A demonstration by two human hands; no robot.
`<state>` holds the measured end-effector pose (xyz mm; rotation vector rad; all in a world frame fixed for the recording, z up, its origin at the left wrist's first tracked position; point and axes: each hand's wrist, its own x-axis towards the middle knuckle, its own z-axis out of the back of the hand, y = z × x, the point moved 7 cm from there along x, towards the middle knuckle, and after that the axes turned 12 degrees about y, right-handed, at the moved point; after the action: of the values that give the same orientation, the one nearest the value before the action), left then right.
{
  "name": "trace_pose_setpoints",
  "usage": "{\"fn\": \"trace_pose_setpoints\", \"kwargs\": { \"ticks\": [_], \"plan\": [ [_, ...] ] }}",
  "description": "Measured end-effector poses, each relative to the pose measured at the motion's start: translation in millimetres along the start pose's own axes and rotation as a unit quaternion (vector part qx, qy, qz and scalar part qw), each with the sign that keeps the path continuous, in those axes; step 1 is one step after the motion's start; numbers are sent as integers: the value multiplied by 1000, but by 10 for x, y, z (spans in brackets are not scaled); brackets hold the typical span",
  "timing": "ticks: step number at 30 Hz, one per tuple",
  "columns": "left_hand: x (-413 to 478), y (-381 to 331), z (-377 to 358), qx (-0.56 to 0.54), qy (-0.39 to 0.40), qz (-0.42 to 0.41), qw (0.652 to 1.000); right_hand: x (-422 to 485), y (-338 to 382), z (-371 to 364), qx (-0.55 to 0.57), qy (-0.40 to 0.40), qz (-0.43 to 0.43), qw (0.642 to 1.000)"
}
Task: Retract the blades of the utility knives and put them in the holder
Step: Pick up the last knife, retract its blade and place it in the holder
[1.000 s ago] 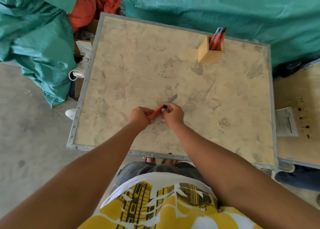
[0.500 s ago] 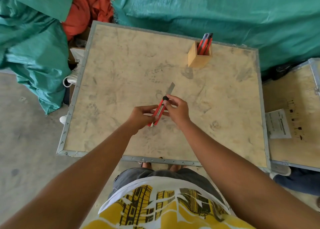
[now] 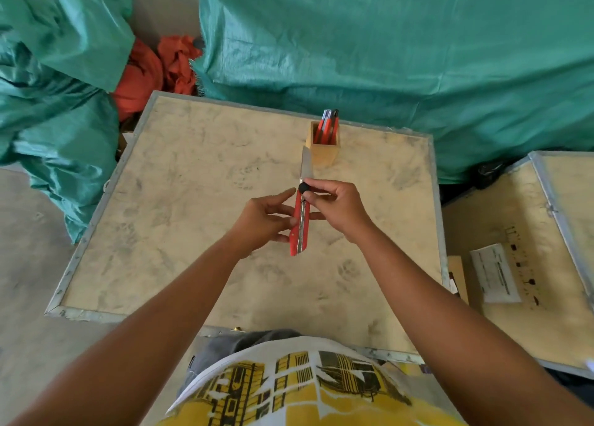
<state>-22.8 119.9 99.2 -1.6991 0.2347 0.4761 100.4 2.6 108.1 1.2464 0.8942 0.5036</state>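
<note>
I hold a red utility knife (image 3: 300, 229) above the middle of the wooden table (image 3: 180, 219), its long grey blade extended and pointing away from me. My left hand (image 3: 263, 219) grips the red handle from the left side. My right hand (image 3: 334, 205) pinches the black slider knob near the blade end between thumb and forefinger. Beyond the blade tip stands a small square wooden holder (image 3: 323, 150) with several red utility knives upright in it.
Green tarpaulin (image 3: 385, 49) covers bulky shapes behind and left of the table, with orange cloth (image 3: 151, 71) between them. A second wooden board (image 3: 530, 264) with a white paper label (image 3: 496, 273) lies to the right. Bare concrete floor lies at the left.
The knife has been lifted and turned so it points straight away from me. The view has tilted, bringing the holder closer to the blade tip. The blade is still extended.
</note>
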Motion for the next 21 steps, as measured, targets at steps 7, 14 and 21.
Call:
{"fn": "trace_pose_setpoints", "kwargs": {
  "ticks": [7, 14, 21],
  "plan": [
    [113, -273, -249, -36, -34, -57, 997, -46, 304, 281, -64, 38, 52, 996],
    [153, -479, -74, -27, -40, -63, 997, -75, 284, 203, -50, 43, 57, 996],
    [180, -547, 143, -25, -42, -62, 997, -128, 278, 23, -87, 50, 49, 994]
  ]
}}
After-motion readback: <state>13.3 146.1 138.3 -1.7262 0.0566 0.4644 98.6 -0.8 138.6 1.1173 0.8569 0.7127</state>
